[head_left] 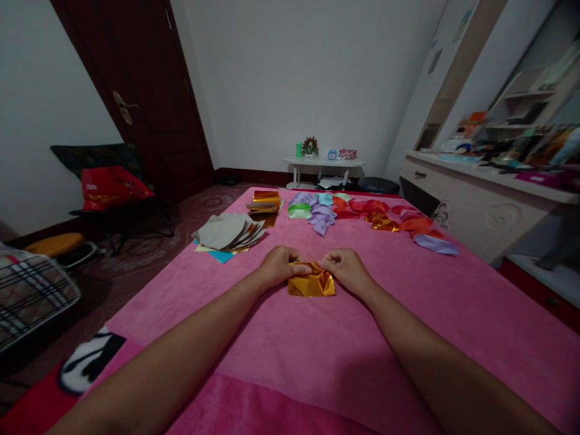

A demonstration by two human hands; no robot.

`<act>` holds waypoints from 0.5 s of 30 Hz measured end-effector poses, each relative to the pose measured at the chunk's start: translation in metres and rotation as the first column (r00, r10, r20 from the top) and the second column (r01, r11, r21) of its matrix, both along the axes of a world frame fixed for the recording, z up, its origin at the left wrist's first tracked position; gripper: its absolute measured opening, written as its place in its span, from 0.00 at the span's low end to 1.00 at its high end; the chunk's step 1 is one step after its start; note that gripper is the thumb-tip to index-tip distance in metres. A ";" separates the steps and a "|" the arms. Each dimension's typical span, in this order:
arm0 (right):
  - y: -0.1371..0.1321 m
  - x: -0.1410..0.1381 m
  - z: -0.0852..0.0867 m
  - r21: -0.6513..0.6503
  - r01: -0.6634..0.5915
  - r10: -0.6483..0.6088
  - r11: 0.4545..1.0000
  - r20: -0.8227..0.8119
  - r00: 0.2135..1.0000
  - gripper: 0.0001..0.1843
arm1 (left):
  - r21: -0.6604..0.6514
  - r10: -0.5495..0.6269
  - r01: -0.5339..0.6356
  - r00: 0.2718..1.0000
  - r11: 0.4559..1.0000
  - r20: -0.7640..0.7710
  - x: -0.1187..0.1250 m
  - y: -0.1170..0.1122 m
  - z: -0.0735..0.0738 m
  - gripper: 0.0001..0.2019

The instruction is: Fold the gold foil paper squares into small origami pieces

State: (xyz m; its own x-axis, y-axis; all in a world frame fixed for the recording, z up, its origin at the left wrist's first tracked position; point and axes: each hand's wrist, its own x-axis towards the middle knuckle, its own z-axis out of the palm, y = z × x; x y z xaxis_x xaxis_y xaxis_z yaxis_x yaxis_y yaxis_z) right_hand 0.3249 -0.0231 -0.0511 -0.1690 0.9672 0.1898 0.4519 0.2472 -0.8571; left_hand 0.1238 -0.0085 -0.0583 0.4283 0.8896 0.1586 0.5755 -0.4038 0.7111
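Observation:
A shiny gold folded paper piece (312,284) lies on the pink blanket (317,350) in front of me. My left hand (277,266) pinches its upper left edge with closed fingers. My right hand (345,269) pinches the upper right edge the same way. Both hands rest on the blanket with the paper between them.
A stack of grey and coloured paper sheets (230,234) lies at the left. Gold sheets (266,202) sit further back. Finished folded pieces in purple, green, red and gold (362,214) lie across the far side. A white side table (322,162) and a dresser (475,205) stand beyond.

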 end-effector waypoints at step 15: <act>0.000 -0.002 -0.007 0.023 -0.158 0.155 0.987 0.100 0.983 0.14 | -0.009 -0.153 0.153 0.988 0.988 0.021 0.009 -0.008 0.001 0.14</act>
